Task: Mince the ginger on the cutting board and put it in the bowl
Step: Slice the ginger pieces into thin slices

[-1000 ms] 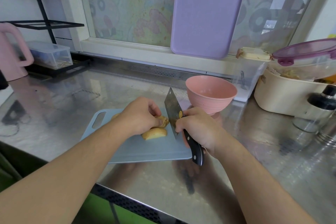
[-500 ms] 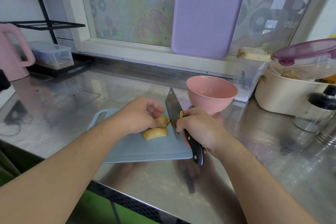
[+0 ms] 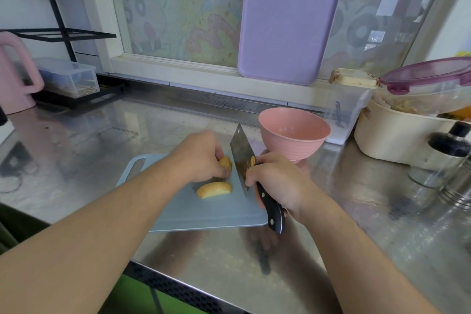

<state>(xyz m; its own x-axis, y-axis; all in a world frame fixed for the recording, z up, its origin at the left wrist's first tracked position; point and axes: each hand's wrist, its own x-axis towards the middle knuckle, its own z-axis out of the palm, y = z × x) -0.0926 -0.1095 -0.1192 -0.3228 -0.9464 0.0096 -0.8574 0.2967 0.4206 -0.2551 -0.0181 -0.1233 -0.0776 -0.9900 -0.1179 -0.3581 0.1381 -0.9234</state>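
— What are we holding right now?

— With our right hand [image 3: 279, 181] we are gripping the black handle of the cleaver [image 3: 242, 158], fingers curled round it. The blade is standing on edge on the cutting board [image 3: 204, 214], tip pointing away from us.

— And the other hand?

— Our left hand [image 3: 201, 158] is curling over one piece of ginger [image 3: 226, 162] and holding it down, just left of the blade. The blade is sitting right against that piece.

— Is there more ginger?

— A second piece [image 3: 214, 189] is lying loose on the board, nearer to us, cut face up, close to the blade and just below our left fingers.

— Where is the bowl?

— The pink bowl [image 3: 293, 132] is standing on the steel counter [image 3: 369, 224] just beyond our right hand, off the far right corner of the board. We are seeing nothing in the part of its inside that shows.

— What is around us?

— A purple board [image 3: 293, 20] is leaning against the window behind the bowl. Lidded containers [image 3: 420, 84] are sitting to the right, and a pink jug [image 3: 15, 76] is standing at the far left.
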